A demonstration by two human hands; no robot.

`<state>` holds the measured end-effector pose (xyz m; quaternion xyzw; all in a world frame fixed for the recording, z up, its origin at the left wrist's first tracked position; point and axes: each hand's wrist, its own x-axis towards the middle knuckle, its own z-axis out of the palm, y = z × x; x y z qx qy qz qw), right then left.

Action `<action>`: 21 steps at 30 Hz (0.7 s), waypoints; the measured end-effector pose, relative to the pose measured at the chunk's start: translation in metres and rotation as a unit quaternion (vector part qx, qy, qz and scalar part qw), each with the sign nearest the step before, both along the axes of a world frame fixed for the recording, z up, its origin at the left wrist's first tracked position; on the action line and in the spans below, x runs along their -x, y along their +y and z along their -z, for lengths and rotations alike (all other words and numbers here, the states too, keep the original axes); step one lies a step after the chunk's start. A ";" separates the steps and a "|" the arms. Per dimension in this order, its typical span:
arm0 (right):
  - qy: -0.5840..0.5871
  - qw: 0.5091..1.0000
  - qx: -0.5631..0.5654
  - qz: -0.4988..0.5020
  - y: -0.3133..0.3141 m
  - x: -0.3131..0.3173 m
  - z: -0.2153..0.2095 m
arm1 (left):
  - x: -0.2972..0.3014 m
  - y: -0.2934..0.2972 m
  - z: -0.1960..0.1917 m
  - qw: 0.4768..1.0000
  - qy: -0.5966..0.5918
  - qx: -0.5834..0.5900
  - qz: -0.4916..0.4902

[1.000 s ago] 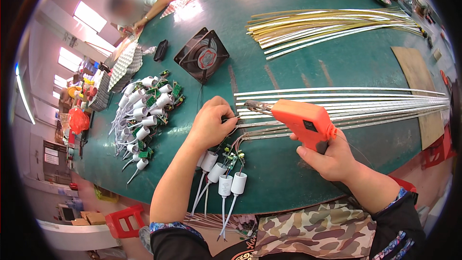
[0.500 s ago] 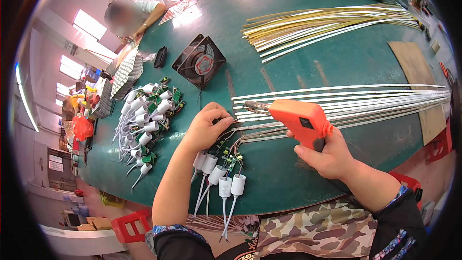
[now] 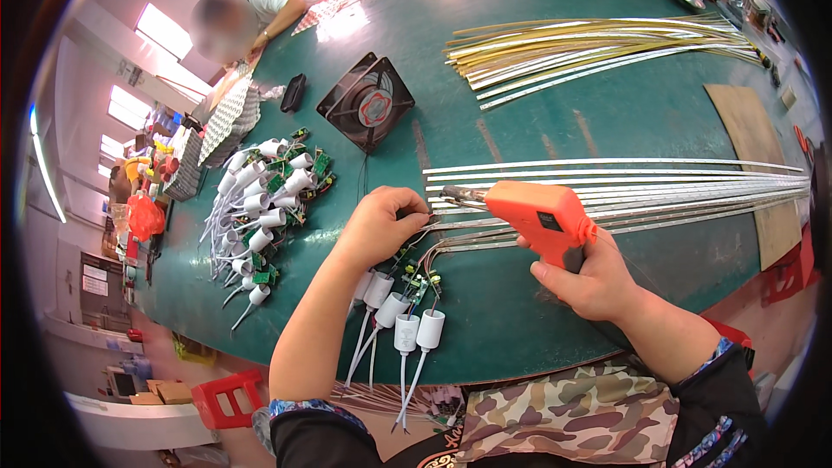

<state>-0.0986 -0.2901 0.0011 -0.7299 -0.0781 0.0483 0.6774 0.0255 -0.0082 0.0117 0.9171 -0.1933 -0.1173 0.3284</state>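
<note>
Head view: one picture, looking down on my two bare hands over a green tabletop (image 3: 520,321).
Left hand: at the centre of the frame, my left hand (image 3: 377,230) is narrow, thumb and forefinger pinched on a thin wire (image 3: 431,226) by the left ends of the strips; the wire's very tip is too small to make out.
Right hand: right of centre, my right hand (image 3: 582,277) is wrapped around the grip of an orange soldering gun (image 3: 539,211).
Gun tip: its dark metal nose (image 3: 462,195) points left, over the strip ends and near my left fingertips; I cannot tell whether it touches.
Strips: slim white strips (image 3: 607,172) run from the centre to the right edge, their right ends across a brown board (image 3: 756,165).
Wired parts: below my left hand, green circuit boards (image 3: 423,284) and white cylindrical housings (image 3: 406,334) lie together, their cables trailing toward the table's lower edge.
Pile: left of centre, more white housings (image 3: 258,204) with green boards are heaped.
Fan: above my left hand stands a dark square fan (image 3: 368,102).
Upper right: a bundle of yellow and white strips (image 3: 589,48).
Upper left: a co-worker (image 3: 276,7) bends over the table's far side.
</note>
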 end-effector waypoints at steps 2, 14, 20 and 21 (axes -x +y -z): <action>-0.021 1.000 0.004 -0.004 0.002 -0.001 0.001 | 0.000 -0.001 -0.001 1.000 -0.011 -0.005 0.010; -0.035 0.997 0.064 -0.026 0.009 -0.004 -0.002 | -0.006 0.005 0.006 0.996 -0.063 -0.021 0.062; -0.054 0.996 0.063 -0.030 0.010 -0.004 0.000 | -0.007 0.003 0.005 0.996 -0.064 -0.030 0.062; -0.056 0.996 0.062 -0.029 0.009 -0.004 0.000 | -0.007 0.003 0.005 0.996 -0.063 -0.033 0.061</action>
